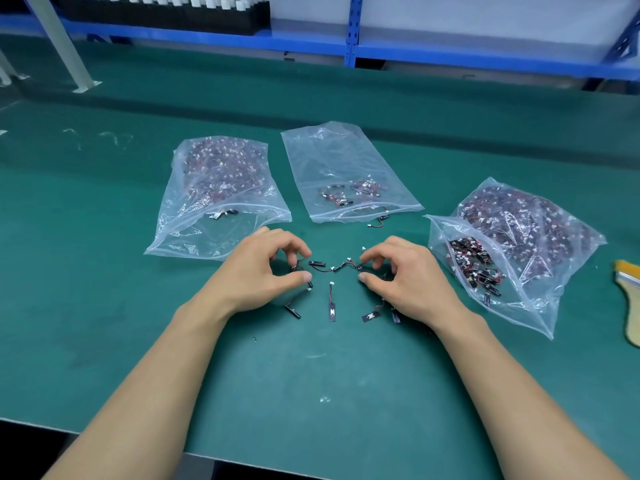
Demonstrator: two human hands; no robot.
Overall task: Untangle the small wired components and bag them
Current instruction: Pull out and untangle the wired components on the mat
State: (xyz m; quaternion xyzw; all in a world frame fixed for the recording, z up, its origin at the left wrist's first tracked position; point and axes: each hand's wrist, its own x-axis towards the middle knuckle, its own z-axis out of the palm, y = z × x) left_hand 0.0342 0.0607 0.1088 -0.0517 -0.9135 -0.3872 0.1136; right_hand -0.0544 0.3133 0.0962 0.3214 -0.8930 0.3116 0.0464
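Three clear plastic zip bags lie ahead of me on the green bench mat (311, 393). The left bag (221, 188) is packed with small black parts on red wires with white plugs. The middle bag (346, 168) is nearly flat, with only a few pieces near its mouth. The right bag (512, 251) is stuffed, its contents crowding the opening.

Between my hands, a tangled string of small black wired components (332, 268) stretches across the mat. My left hand (263, 268) has thumb and fingers curled in narrow, pinching the string's left end. My right hand (401, 275) pinches the right end between thumb and forefinger, the other fingers bent above it.

Nearer to me lie separated pieces. A straight black strip on a short wire (331, 308) sits between my wrists, an angled black piece (294, 308) lies just beside my left thumb, and a flat black tab (370, 316) lies by my right palm. One stray wired part (379, 220) rests just outside the middle bag's mouth.

A wooden-handled brush with yellow bristles (628, 299) lies at the far right edge, well apart. A blue metal shelf frame (349, 29) runs along the back.
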